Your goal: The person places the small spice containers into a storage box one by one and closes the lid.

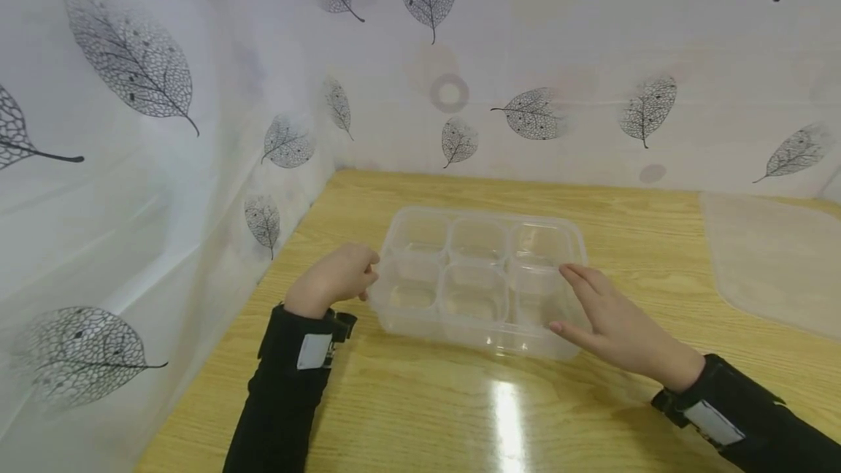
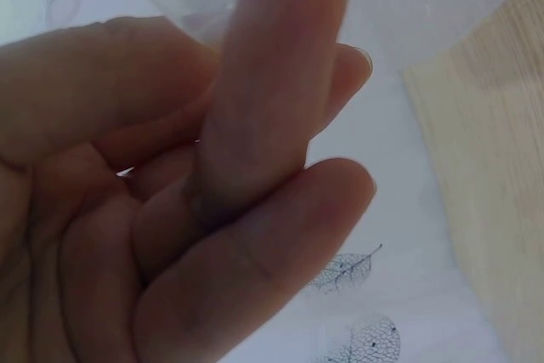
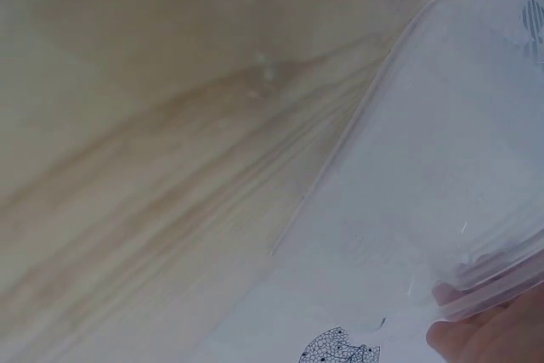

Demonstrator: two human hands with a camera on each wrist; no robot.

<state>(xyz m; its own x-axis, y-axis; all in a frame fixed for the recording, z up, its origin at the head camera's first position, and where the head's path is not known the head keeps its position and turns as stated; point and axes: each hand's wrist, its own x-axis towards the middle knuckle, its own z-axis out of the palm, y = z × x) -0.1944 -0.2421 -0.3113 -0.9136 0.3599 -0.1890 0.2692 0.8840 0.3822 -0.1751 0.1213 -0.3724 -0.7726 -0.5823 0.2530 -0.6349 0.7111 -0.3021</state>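
Note:
A clear plastic box with several compartments (image 1: 474, 327) sits on the wooden table, its compartments showing nothing inside. At its left end is my left hand (image 1: 336, 277), with loosely bent fingertips right at the side wall. The left wrist view shows these bent fingers (image 2: 272, 82) close up, with part of the box behind them. My right hand (image 1: 617, 327) reaches over the box's right end, fingers fairly straight and thumb spread apart from them. In the right wrist view, fingers (image 3: 501, 329) appear beside the clear rim at the lower right.
A flat translucent sheet (image 1: 775, 261) with rounded corners lies on the right of the wooden table (image 1: 407, 400). White curtains with a leaf print (image 1: 558, 35) hang along the back and left sides. Black sleeves cover both forearms.

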